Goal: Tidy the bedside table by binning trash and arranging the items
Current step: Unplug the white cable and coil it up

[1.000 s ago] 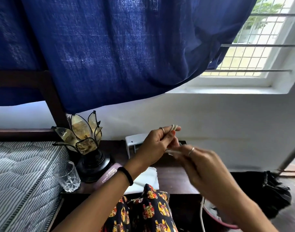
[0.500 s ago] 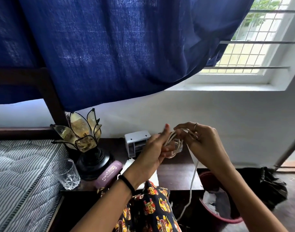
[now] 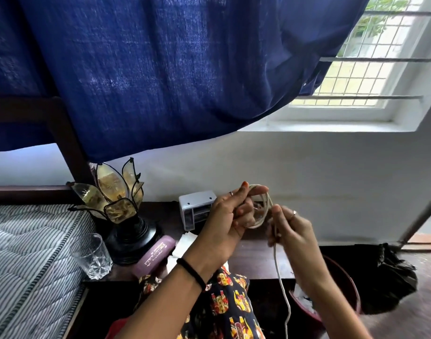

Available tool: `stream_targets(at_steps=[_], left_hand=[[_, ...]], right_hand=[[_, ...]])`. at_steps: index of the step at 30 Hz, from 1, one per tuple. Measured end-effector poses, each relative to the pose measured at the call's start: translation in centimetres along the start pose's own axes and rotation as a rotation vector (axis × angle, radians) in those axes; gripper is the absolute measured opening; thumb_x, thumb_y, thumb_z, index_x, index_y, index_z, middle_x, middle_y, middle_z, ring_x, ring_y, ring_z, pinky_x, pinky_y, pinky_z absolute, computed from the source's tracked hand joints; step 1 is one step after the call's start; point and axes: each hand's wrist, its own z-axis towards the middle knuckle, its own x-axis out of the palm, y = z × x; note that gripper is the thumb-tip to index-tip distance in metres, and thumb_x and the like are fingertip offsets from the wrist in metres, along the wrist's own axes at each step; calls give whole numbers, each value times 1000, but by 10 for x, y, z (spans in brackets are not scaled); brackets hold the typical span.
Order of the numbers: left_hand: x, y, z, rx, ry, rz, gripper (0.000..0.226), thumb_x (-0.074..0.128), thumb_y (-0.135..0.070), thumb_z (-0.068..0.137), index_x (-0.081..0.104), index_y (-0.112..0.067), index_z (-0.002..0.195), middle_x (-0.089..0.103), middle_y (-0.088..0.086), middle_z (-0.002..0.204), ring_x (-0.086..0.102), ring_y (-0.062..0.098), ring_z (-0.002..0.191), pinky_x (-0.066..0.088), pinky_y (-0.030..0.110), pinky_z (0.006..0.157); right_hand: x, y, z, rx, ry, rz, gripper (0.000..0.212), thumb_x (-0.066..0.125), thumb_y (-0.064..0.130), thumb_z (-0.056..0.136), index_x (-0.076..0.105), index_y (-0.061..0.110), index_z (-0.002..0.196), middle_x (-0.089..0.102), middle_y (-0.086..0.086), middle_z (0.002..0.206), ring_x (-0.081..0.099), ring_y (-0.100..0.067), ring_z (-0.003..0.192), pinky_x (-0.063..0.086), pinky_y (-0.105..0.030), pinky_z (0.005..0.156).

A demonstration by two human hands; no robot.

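Above the dark wooden bedside table (image 3: 253, 258), my left hand (image 3: 228, 216) holds a coil of white cable (image 3: 264, 206) looped over its fingers. My right hand (image 3: 289, 231) pinches the loose strand of the same cable, and the strand hangs down past the table's front edge. On the table stand a lotus-shaped lamp (image 3: 119, 206), a clear drinking glass (image 3: 92, 255), a purple case (image 3: 155, 255), a small white box (image 3: 195, 209) and white tissue paper (image 3: 185, 243).
A red bin (image 3: 341, 285) with trash in it sits on the floor at the right, beside a black bag (image 3: 390, 277). A striped mattress (image 3: 26, 265) borders the table on the left. A blue curtain (image 3: 160, 69) hangs overhead.
My right hand has dropped from beside the coil to lower right, drawing the loose strand down. My left hand has kept its hold on the coil.
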Motion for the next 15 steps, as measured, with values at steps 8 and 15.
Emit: stream_targets(at_steps=[8, 15], left_hand=[[7, -20, 21, 76, -93, -106, 35, 38, -24, 98, 58, 1, 113, 40, -6, 56, 34, 5, 46, 24, 20, 54], [2, -14, 24, 123, -159, 100, 24, 42, -15, 98, 58, -3, 113, 65, 0, 73, 59, 9, 59, 49, 17, 59]], right_hand=[[5, -36, -48, 172, 15, -155, 18, 49, 10, 96, 67, 14, 96, 47, -3, 52, 43, -12, 46, 37, -19, 44], [-2, -16, -71, 7, 228, -728, 36, 53, 18, 94, 55, 35, 126, 57, 26, 55, 53, 3, 53, 39, -9, 58]])
